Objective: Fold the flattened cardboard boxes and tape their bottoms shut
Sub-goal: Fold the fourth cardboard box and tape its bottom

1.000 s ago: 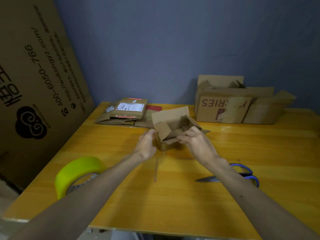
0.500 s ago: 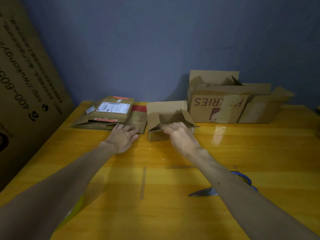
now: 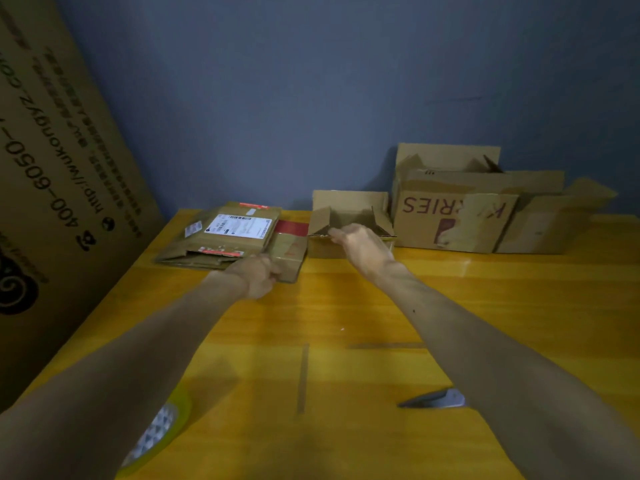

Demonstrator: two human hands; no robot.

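Makeshift packing corner — yellow wooden table, stacked cardboard boxes, tape roll, bare blue wall

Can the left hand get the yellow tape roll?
Probably, once it lets go: the left hand grips the flattened boxes, and the tape roll lies uncovered near the person, partly hidden by that forearm.

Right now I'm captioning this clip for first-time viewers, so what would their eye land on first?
Both hands stretched across the yellow table: the left hand grips the near edge of the flattened boxes at the back left, and the right hand holds the small open box beside them. Further right, against the blue wall, sits a larger box with upside-down lettering.
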